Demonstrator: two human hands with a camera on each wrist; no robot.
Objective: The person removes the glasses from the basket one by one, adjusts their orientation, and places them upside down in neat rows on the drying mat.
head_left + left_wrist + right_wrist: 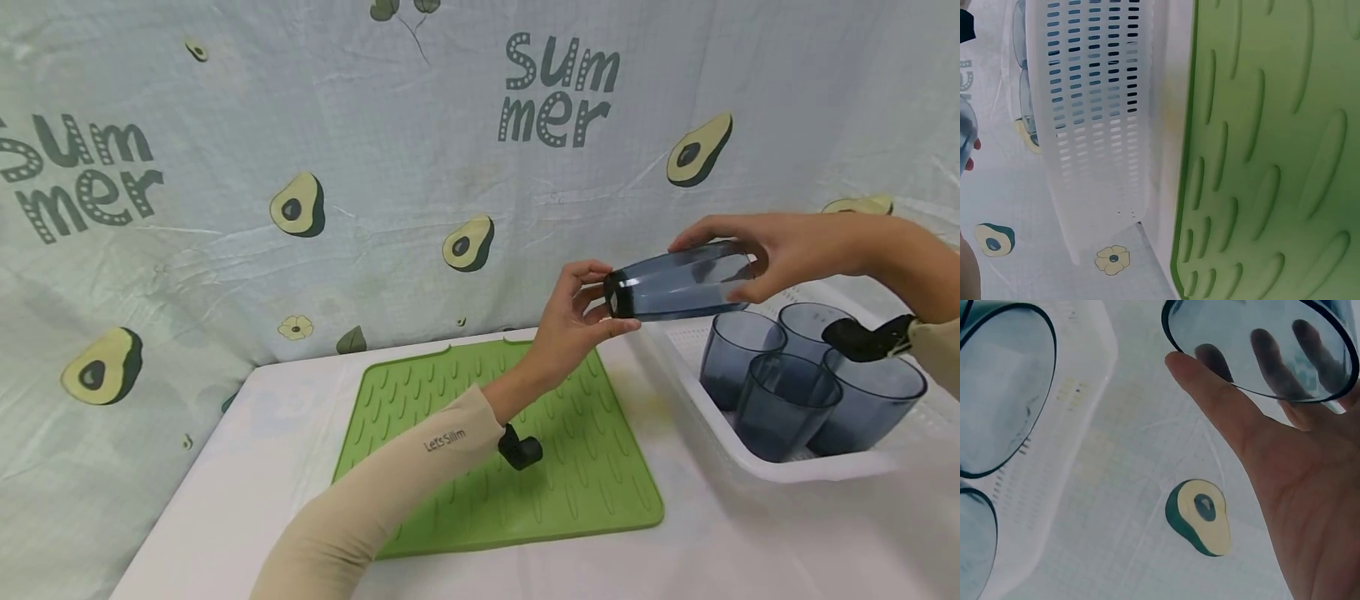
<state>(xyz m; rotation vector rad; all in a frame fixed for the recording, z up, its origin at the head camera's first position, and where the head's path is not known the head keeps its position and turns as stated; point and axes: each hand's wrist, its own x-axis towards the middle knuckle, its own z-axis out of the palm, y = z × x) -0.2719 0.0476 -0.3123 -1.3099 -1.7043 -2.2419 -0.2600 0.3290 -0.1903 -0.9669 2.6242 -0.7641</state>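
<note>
A blue-tinted drinking glass (675, 283) is held on its side in the air between both hands. My left hand (573, 312) grips its thick dark base with fingers and thumb. Around the rim end, my right hand (787, 246) holds the glass with the thumb below and fingers above. In the right wrist view the right hand (1297, 456) spans the glass's open rim (1260, 356), and its fingers show through the wall. Only a sliver of the glass (966, 128) appears in the left wrist view.
To the right, a white perforated basket (697, 375) holds several more blue glasses (787, 408), standing mouth up. A green ridged drying mat (570, 492) lies on the white-covered table, under the left forearm. An avocado-print cloth (390, 167) hangs behind.
</note>
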